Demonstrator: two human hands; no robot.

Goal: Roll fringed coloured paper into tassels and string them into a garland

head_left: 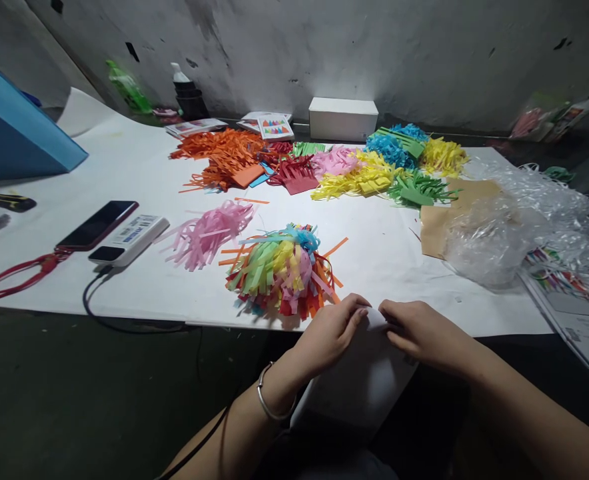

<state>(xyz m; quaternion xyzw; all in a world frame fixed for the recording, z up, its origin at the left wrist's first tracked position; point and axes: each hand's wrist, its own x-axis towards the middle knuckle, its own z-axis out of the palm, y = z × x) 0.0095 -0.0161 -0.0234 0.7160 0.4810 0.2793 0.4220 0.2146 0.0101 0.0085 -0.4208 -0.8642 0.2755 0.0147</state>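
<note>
A white sheet or flat packet [359,387] hangs off the front edge of the table, over my lap; I cannot tell whether it is paper or a bag. My left hand [337,327] pinches its top edge on the left side, a bracelet on that wrist. On the right of the same edge, my right hand [414,330] grips it with curled fingers. Just beyond my left hand lies a multicoloured bundle of paper tassels [287,270]. To its left sits a pink paper tassel [212,233].
Orange tassels [224,157], yellow tassels [359,177] and green tassels [419,187] lie in a row farther back, before a white box [343,120]. Crumpled clear plastic [494,240] is at right. A phone [97,225] and a cabled power bank [129,240] are at left.
</note>
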